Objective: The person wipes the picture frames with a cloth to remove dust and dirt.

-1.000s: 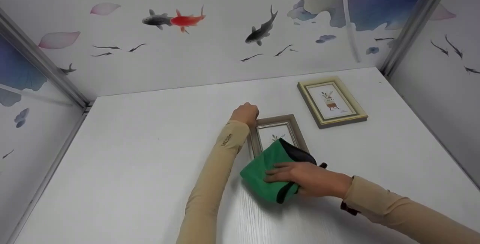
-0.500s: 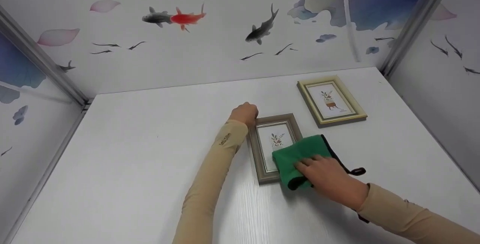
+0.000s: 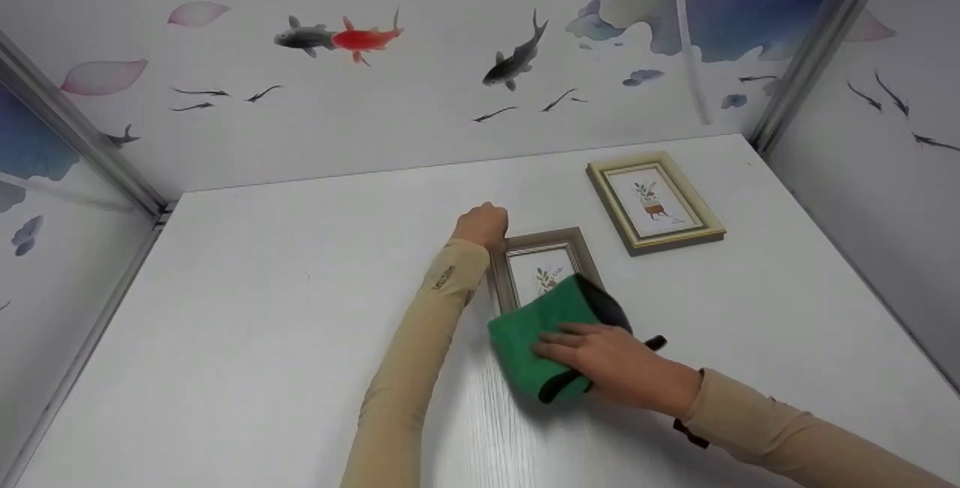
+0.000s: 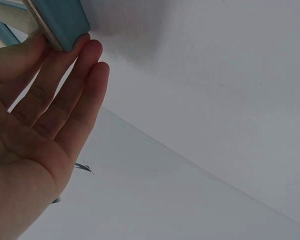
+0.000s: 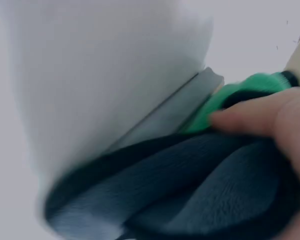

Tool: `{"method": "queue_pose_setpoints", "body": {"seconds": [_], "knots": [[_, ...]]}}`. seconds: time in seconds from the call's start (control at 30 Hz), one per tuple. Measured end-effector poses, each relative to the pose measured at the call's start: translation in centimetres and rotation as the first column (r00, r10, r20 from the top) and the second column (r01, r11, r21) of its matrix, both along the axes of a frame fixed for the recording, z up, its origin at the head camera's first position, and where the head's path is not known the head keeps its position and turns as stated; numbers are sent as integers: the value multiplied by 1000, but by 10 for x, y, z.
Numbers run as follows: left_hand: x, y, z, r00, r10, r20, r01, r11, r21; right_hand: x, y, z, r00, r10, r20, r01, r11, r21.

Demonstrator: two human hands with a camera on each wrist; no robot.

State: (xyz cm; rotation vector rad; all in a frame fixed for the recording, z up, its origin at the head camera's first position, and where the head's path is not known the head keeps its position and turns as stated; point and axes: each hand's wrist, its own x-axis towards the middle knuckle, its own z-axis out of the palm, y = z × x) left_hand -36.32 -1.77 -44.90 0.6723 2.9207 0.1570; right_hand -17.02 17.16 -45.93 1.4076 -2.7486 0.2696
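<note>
A grey-brown picture frame (image 3: 551, 238) with a plant print lies face up on the white table. My left hand (image 3: 480, 227) pinches its upper left corner; the left wrist view shows thumb and fingertips at the frame's blue-looking edge (image 4: 65, 22). My right hand (image 3: 615, 360) holds a folded green cloth (image 3: 521, 345) with black trim over the lower part of the frame, fingers spread on top. Seen from the right wrist, the thumb (image 5: 260, 115) lies against the cloth's dark inner folds (image 5: 190, 185). The cloth hides the frame's lower end.
A second, gold-coloured picture frame (image 3: 611, 207) lies face up at the back right of the table (image 3: 262, 323). Panels printed with fish (image 3: 514, 64) and petals stand behind and at both sides, joined by metal posts (image 3: 825, 49).
My right hand took the cloth rightward, uncovering more of the frame, then back left over its lower end. The left hand stays at the corner. The head view shifted slightly.
</note>
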Motion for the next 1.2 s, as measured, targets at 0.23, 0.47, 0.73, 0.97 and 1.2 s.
{"method": "queue_pose_setpoints", "body": {"seconds": [0.23,0.47,0.73,0.97,1.2], "knots": [[2,-2,2,1000,-18,-9,18,1000,4,8,-2,-8,974,224,-23,-225,974,-35],[6,2,2,1000,-19,16,20,999,-41,32,26,-8,985,91,-144,-83,995,59],[5,2,0,1000,-7,-25,6,997,-74,44,50,-5,974,-176,-146,191,977,98],[2,4,-3,999,26,-29,-28,998,-58,37,14,-2,985,-131,-115,151,972,182],[1,6,-9,995,23,-94,-27,999,-42,33,-37,-11,966,88,-245,-50,986,158]]}}
